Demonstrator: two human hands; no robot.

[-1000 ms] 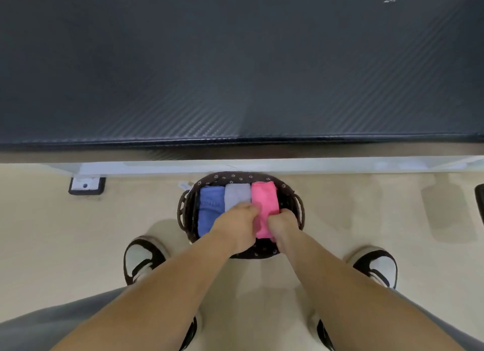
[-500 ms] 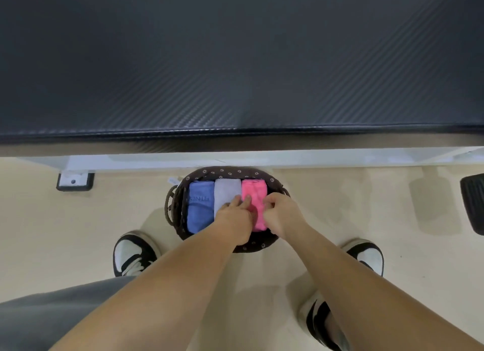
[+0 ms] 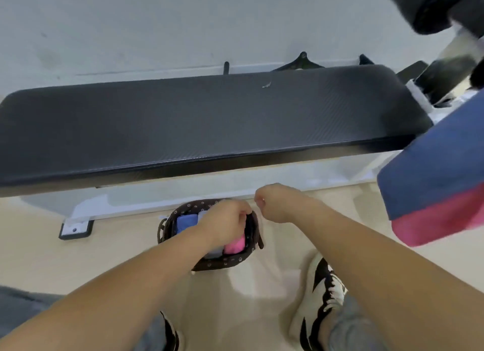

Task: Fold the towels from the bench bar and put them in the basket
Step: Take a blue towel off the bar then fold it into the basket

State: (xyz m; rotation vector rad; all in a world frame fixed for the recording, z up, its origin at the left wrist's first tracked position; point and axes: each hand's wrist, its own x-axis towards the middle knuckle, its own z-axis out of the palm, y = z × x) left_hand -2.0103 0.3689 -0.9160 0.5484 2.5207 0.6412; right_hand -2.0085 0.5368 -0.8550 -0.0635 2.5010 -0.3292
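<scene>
— What has been altered in the last moment?
— The view has been tipped upward, so the whole black bench pad (image 3: 199,120) is now taken in. At lower centre the dark woven basket (image 3: 222,263) is set on the floor. The folded blue towel (image 3: 186,222) is at its left, a pale grey towel (image 3: 202,216) lies beside that, and the pink towel (image 3: 235,244) is at its right. The left hand (image 3: 225,223) is held over the basket, fingers curled downward. The right hand (image 3: 278,203), laid on the pink towel half a second ago, has been lifted clear. Its fingers are curled in and nothing is seen in them.
— What is meant for the task?
— Three towels may be judged stowed. More folding is suggested at the right edge, where blue cloth (image 3: 429,167) is hung over pink cloth (image 3: 442,221).
— What cannot be made out?
— Whether anything is gripped by the left hand cannot be told, and most of the grey towel is covered by it. The hanging cloths are blurred and cut off by the frame.
</scene>
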